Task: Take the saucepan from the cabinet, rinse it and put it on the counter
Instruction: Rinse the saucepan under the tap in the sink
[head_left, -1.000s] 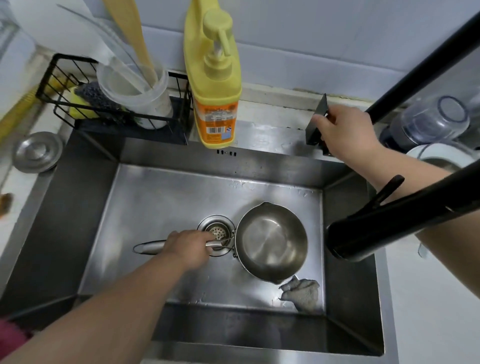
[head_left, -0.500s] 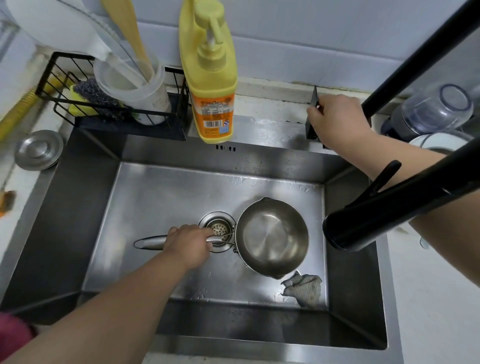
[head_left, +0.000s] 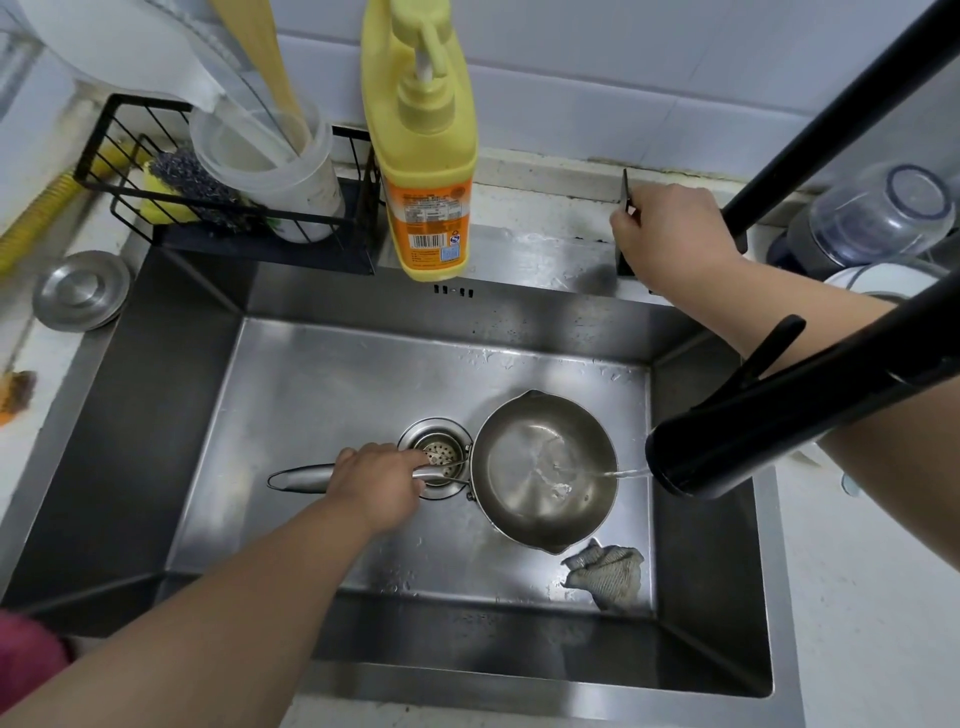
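A small steel saucepan (head_left: 540, 467) sits in the steel sink (head_left: 322, 384), to the right of the drain (head_left: 435, 450). My left hand (head_left: 376, 480) grips its long handle, which points left. A thin stream of water runs from the black tap head (head_left: 727, 441) into the pan's right side. My right hand (head_left: 672, 228) is closed on the black tap lever (head_left: 627, 195) on the sink's back ledge.
A yellow soap bottle (head_left: 426, 156) stands on the back ledge. A black wire rack (head_left: 218, 208) with a scourer and plastic cup is at back left. A steel lid (head_left: 80, 291) lies on the left counter. A grey rag (head_left: 608, 574) lies in the sink's front right. Containers stand at far right.
My right hand has turned the tap lever, and water now flows from the tap into the saucepan. My left hand keeps its hold on the handle.
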